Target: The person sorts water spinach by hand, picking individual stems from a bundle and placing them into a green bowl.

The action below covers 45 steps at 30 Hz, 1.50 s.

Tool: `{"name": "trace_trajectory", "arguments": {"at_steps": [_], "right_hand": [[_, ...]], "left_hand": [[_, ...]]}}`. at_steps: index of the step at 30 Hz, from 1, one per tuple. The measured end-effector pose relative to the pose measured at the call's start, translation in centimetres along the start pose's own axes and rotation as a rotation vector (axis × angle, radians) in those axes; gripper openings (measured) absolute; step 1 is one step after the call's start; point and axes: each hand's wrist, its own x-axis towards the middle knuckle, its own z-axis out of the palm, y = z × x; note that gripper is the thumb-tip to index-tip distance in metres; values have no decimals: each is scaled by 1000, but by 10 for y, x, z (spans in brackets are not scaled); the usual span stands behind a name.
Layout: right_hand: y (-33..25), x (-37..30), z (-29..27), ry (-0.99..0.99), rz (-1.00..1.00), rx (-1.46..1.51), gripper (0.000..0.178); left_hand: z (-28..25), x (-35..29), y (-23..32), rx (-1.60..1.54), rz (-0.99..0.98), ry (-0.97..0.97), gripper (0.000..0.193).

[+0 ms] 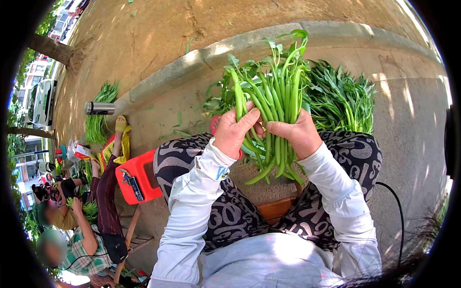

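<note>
I hold a bunch of long, smooth green stems [281, 103] in front of my knees, with a few leaves at its far end and thin ends hanging toward me. My left hand [235, 133] is closed on the bunch's left side, its thumb lying across toward the middle. From the right, my right hand [298, 136] grips the same bunch, thumb on top. Behind the stems, loose leafy greens [218, 98] show partly. To the right lies a big heap of dark leafy greens [341, 98]. Something pale green beneath the bunch is mostly hidden.
A red plastic stool [152, 170] with a small dark device [132, 186] on it stands left of my knee. Farther left are a metal thermos [99, 108], a bundle of green stalks [97, 128] and two seated people. A low concrete curb [168, 72] runs beyond the greens.
</note>
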Motion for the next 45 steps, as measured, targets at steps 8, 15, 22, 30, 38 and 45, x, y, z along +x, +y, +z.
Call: {"name": "trace_trajectory", "arguments": {"at_steps": [8, 15, 22, 30, 38, 45], "right_hand": [[-44, -6, -19, 218, 82, 20, 28], [-57, -10, -25, 241, -14, 3, 27], [-51, -9, -22, 204, 8, -73, 24], [-37, -12, 6, 51, -37, -138, 33], [-26, -9, 11, -97, -13, 78, 42], [-23, -8, 2, -110, 40, -63, 50]], "left_hand": [[-41, -1, 10, 63, 64, 308, 39], [-53, -5, 20, -342, 0, 202, 47], [-45, -1, 10, -429, -49, 17, 49], [-15, 1, 4, -291, -113, -44, 56], [-5, -2, 11, -254, -100, -242, 60], [-2, -1, -2, -315, -45, -242, 51]]}}
